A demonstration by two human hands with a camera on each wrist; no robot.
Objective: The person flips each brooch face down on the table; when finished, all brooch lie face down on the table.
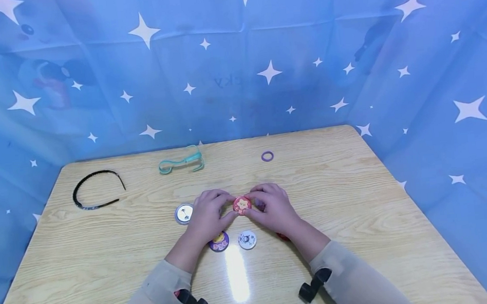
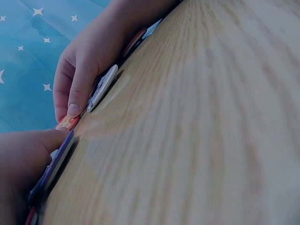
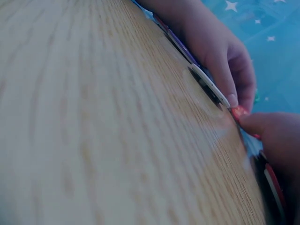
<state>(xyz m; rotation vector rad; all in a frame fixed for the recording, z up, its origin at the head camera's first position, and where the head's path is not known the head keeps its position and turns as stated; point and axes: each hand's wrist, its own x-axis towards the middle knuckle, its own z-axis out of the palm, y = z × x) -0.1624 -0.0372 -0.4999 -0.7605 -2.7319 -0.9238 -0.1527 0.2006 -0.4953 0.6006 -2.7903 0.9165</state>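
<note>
Blue star-printed fabric curtain: 3 faint, mirror-reversed letters, "cky". Round purple badge: lettering too small to read.

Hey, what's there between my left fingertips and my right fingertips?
A round red badge, pinched by your left hand and right hand; the head view shows it best.

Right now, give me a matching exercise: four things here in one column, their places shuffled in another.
1. Red badge
2. Black headband
3. Purple ring
4. White badge

A. Near the far edge of the table
B. Gripped by left hand and right hand
C. On the table's left side
D. Just this side of the red badge

Pairs: 1-B, 2-C, 3-A, 4-D
</note>
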